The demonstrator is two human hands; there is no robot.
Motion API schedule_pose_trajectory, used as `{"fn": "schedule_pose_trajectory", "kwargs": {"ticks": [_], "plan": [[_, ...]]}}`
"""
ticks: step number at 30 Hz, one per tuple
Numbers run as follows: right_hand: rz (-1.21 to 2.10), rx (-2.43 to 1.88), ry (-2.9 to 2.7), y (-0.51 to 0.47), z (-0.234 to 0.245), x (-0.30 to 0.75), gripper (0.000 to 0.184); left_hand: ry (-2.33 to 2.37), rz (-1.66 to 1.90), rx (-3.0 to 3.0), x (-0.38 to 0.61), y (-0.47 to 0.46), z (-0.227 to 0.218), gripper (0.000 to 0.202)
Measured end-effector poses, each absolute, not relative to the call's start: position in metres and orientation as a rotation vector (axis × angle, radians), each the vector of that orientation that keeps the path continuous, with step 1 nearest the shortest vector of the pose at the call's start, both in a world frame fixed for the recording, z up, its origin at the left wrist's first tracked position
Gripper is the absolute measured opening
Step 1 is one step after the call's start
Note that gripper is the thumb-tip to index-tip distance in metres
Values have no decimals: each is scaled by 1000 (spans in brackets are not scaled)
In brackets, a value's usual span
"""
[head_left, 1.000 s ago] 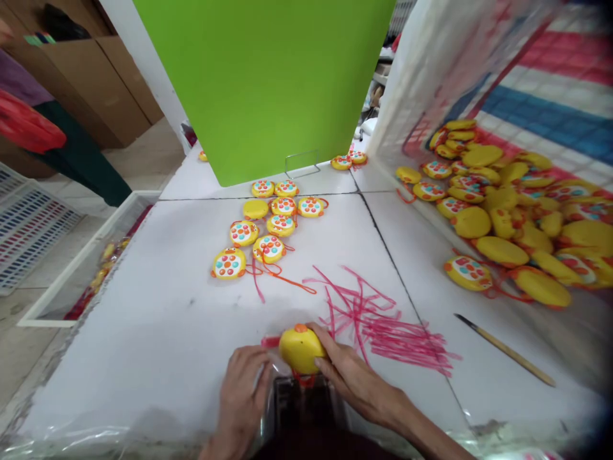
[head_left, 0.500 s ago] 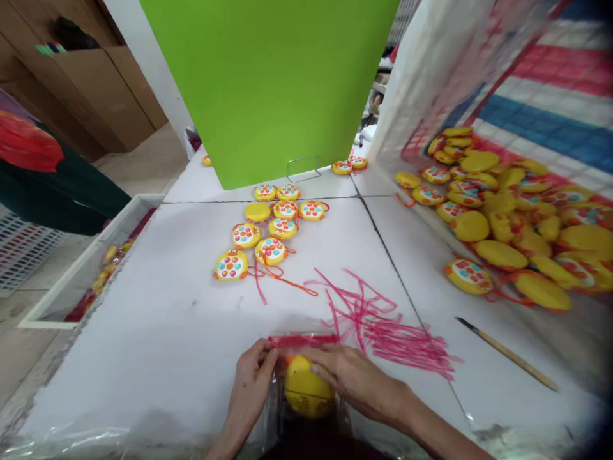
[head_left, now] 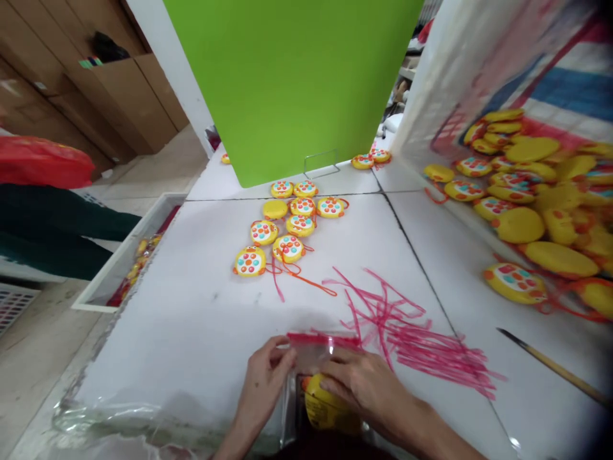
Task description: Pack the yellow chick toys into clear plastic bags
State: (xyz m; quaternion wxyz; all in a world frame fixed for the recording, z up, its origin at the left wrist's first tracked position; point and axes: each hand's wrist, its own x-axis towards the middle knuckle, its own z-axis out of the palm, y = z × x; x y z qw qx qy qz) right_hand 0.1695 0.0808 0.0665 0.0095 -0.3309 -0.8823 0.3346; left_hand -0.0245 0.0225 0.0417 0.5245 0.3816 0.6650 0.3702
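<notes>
1. Two hands are holding a clear plastic bag at its red top edge, the left hand pinching it.
2. The right hand is pressing on the yellow toy sitting inside.

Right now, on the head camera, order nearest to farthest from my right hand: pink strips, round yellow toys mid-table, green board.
From your right hand:
1. Pink strips: ahead, slightly right.
2. Round yellow toys: mid-table, ahead left.
3. Green board: table's far end.

Yellow toy, lower part hidden
</notes>
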Motion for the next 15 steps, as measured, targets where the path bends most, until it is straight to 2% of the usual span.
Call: {"fn": "schedule_pose_trajectory", "kwargs": {"ticks": [4,9,15], "plan": [[1085,-1009,-2708,80,61,171,19,1471,922,893,-8,31,37,22],[1069,-1057,-2726,81,48,172,22,1435,971,831,-5,31,27,23],[886,-1113,-2610,96,33,197,29,1429,1053,772,-1,26,25,26]]}}
